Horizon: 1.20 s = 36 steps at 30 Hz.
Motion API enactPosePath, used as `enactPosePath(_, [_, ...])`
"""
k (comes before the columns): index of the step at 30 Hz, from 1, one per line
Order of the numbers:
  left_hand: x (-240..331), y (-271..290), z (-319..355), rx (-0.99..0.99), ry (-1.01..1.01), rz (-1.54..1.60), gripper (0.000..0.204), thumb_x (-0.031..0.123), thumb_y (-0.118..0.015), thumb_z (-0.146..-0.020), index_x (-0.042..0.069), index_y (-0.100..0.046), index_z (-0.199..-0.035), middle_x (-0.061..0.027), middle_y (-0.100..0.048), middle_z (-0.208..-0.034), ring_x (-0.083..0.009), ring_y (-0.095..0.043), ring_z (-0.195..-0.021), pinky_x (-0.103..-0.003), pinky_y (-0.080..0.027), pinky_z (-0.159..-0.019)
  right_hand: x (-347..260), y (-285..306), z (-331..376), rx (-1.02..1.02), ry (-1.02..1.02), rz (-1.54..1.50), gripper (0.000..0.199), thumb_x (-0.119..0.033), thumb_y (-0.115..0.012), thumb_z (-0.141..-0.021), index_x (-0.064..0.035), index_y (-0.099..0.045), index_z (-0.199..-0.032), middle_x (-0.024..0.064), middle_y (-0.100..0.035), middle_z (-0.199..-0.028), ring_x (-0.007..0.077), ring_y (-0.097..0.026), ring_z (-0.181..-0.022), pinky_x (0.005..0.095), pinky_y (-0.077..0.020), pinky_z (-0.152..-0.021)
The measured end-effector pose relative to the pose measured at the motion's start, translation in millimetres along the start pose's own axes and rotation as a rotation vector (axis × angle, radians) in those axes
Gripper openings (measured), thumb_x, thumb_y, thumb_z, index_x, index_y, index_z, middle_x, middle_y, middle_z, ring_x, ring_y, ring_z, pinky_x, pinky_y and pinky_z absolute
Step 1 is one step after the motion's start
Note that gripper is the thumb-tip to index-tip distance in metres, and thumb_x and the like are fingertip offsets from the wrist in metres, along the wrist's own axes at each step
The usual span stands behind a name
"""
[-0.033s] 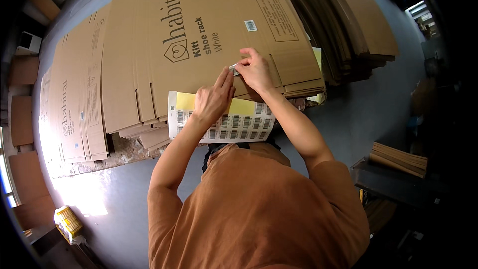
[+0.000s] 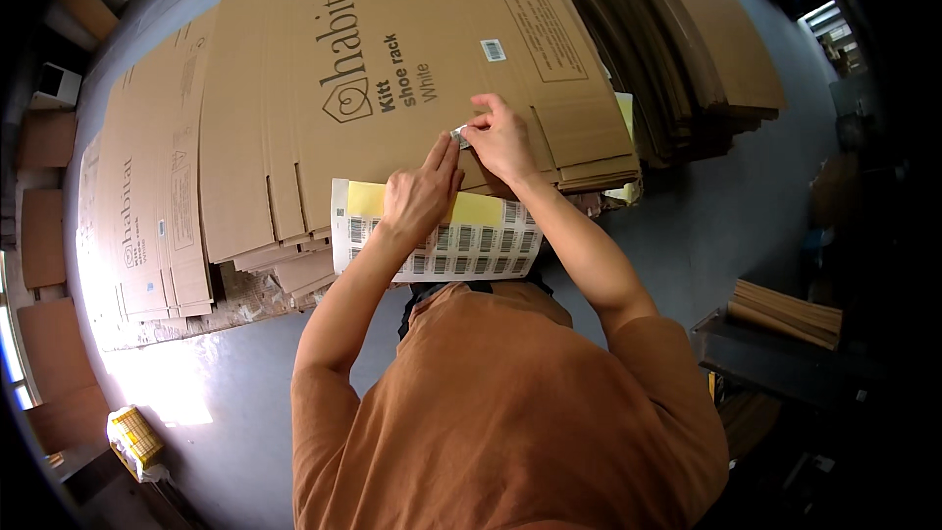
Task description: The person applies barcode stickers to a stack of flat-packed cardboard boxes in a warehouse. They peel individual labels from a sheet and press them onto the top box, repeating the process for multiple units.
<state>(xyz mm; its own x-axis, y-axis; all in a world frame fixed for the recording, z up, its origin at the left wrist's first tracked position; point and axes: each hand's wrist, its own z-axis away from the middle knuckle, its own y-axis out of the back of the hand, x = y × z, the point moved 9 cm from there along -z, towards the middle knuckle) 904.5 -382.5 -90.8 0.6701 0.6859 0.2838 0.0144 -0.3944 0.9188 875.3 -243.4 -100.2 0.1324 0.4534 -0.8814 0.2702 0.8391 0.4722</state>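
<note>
On the label sheet (image 2: 340,236), yellow backing (image 2: 366,199) is bared. A label (image 2: 458,136) is pinched by the right hand (image 2: 502,140) and seemingly pressed onto the carton (image 2: 285,59) by the outstretched left hand (image 2: 416,202).

Label sheet (image 2: 488,240) at the near edge of the middle carton stack (image 2: 265,69); left carton stack (image 2: 147,137) and right carton stack (image 2: 716,29) on either side.

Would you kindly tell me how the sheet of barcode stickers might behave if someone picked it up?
The sheet of barcode stickers is probably light for its size and floppy, since it looks paper-thin. Its bare yellow strip may be slippery to grip, as that backing looks smooth and label-free.
</note>
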Motion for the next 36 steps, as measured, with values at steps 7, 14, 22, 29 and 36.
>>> enactPosePath(7, [3.1,11.3,-2.7,0.094,-0.027,0.002,0.036,0.025,-0.062,-0.088,0.009,-0.060,-0.120,-0.0045,-0.061,-0.123,-0.0267,-0.068,-0.075,-0.037,-0.057,-0.066,-22.7,11.2,-6.9,0.071,0.133,0.582,0.036,-0.019,-0.071,-0.083,-0.0018,-0.054,-0.109,0.0172,-0.066,-0.101,0.0326,-0.065,-0.093,0.0431,-0.0510,-0.080])
enactPosePath(14, [-21.8,50.4,2.4,0.252,0.176,0.290,0.014,0.022,-0.062,-0.090,0.011,-0.068,-0.096,-0.0054,-0.068,-0.084,-0.0282,-0.066,-0.069,-0.040,-0.053,-0.059,-2.3,38.5,34.0,-0.493,0.141,-0.014,0.036,-0.023,-0.074,-0.082,0.0001,-0.062,-0.107,0.0097,-0.068,-0.082,0.0183,-0.065,-0.078,0.0323,-0.0501,-0.071])
enactPosePath(22, [50.7,98.3,-8.4,0.391,-0.121,-0.017,0.011,0.016,-0.062,-0.090,0.009,-0.065,-0.099,-0.0066,-0.062,-0.074,-0.0246,-0.061,-0.066,-0.035,-0.045,-0.065,-31.7,66.1,66.7,-0.407,0.066,-0.159,0.020,-0.005,-0.071,-0.082,0.0026,-0.063,-0.099,0.0072,-0.068,-0.085,0.0115,-0.063,-0.078,0.0261,-0.0503,-0.070])
enactPosePath(29, [67.2,88.3,-14.9,0.290,-0.125,-0.005,0.017,0.018,-0.063,-0.090,0.009,-0.055,-0.079,-0.0058,-0.056,-0.068,-0.0256,-0.054,-0.059,-0.036,-0.041,-0.060,-47.8,80.9,71.2,-0.366,0.152,-0.201,0.021,-0.009,-0.071,-0.082,0.0004,-0.064,-0.099,0.0149,-0.069,-0.087,0.0211,-0.067,-0.078,0.0312,-0.0510,-0.072])
enactPosePath(36, [69.4,77.7,-23.8,0.279,-0.119,0.021,0.026,0.023,-0.064,-0.090,0.009,-0.049,-0.075,-0.0069,-0.053,-0.064,-0.0272,-0.055,-0.057,-0.036,-0.041,-0.056,-63.4,98.4,68.3,-0.148,0.512,0.088,0.016,-0.007,-0.071,-0.079,-0.0039,-0.066,-0.094,0.0077,-0.064,-0.087,0.0263,-0.064,-0.082,0.0353,-0.0500,-0.073])
